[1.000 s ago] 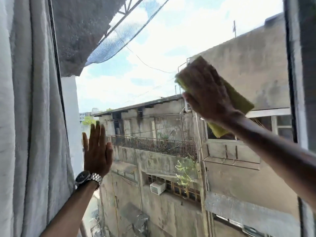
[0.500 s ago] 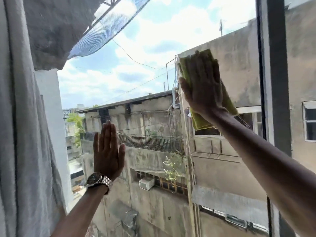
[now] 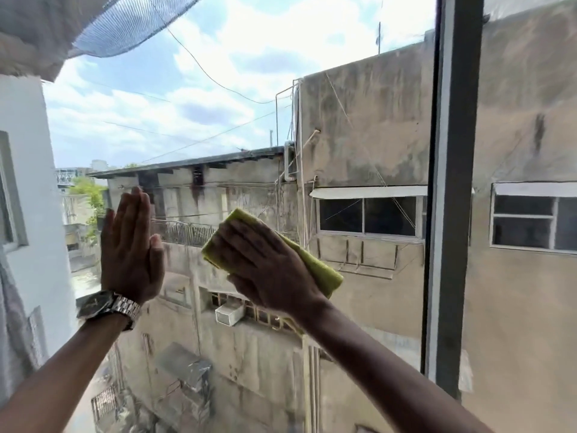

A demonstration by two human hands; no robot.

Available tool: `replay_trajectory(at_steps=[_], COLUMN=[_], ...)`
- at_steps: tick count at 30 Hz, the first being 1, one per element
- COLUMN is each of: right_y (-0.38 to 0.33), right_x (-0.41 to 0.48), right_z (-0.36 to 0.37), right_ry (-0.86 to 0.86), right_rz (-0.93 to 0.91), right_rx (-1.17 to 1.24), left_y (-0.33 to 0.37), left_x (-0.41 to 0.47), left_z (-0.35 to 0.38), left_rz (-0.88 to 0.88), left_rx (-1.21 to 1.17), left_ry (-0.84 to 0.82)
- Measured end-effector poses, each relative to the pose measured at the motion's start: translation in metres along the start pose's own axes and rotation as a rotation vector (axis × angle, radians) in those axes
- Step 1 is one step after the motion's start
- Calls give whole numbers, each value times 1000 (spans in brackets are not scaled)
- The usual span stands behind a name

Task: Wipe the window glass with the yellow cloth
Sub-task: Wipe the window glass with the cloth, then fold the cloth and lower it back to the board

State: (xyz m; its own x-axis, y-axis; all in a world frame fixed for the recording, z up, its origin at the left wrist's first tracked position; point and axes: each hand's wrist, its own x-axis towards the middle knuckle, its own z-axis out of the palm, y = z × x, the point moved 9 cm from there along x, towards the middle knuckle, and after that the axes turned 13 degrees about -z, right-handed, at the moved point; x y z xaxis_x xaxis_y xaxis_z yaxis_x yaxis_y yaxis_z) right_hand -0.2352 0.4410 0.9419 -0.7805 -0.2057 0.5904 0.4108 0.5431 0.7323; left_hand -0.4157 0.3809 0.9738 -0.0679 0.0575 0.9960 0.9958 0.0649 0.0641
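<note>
The window glass (image 3: 243, 89) fills most of the head view, with sky and old concrete buildings behind it. My right hand (image 3: 265, 264) presses a folded yellow cloth (image 3: 324, 273) flat against the pane near the middle. The cloth sticks out past my fingers at the upper left and past my palm at the lower right. My left hand (image 3: 131, 245) lies flat on the glass to the left, fingers together and pointing up, holding nothing. A metal watch (image 3: 109, 307) is on that wrist.
A dark vertical window frame bar (image 3: 452, 214) stands to the right of the cloth, with another pane beyond it. A grey curtain edge (image 3: 12, 339) hangs at the far left. A white wall (image 3: 28, 182) shows outside on the left.
My right hand has slid the cloth down and to the left across the glass, from high beside the frame bar to mid-pane. My left hand stays flat on the glass; the view has shifted right.
</note>
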Motion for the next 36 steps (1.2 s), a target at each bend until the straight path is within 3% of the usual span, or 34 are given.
replay_trajectory(at_steps=[3,7,9,11,14,17,21,24,28,31,34,36], right_y=[48,132,140,129,96,89,99,85,34,-38,-154,-236], right_x=[-32,-15,8,45,90,107,102,64,-16,-111,-241,-327], right_z=[-15,-49,-56,-59,-66,-78,-101,-92,-66,-30,6,17], right_ry=[-25,161,237,248,108,-56,-179,-394,-547,-699,-941,-1070], right_rz=[16,395,598,649,495,398,409,451,453,501,596,653], right_rx=[-67,-159,-106,23,165,194,223,357,535,892,1389,1571], left_y=[1,-6,-8,-4,11,32,96,117,134,157,185,206], left_x=[0,1,-1,1,3,0,-20,-43,-127,-252,-413,-532], left_z=[1,5,7,5,-4,-20,-18,-6,17,14,-10,-41], left_rz=[-24,-13,-17,-43,-155,-376,-494,-811,-1090,-1175,-1316,-1425], left_rx=[-2,3,11,38,58,-43,-368,-691,-947,-1013,-1088,-1046], left_ry=[-11,5,4,-27,-113,-140,-331,-432,-667,-1041,-1428,-1705])
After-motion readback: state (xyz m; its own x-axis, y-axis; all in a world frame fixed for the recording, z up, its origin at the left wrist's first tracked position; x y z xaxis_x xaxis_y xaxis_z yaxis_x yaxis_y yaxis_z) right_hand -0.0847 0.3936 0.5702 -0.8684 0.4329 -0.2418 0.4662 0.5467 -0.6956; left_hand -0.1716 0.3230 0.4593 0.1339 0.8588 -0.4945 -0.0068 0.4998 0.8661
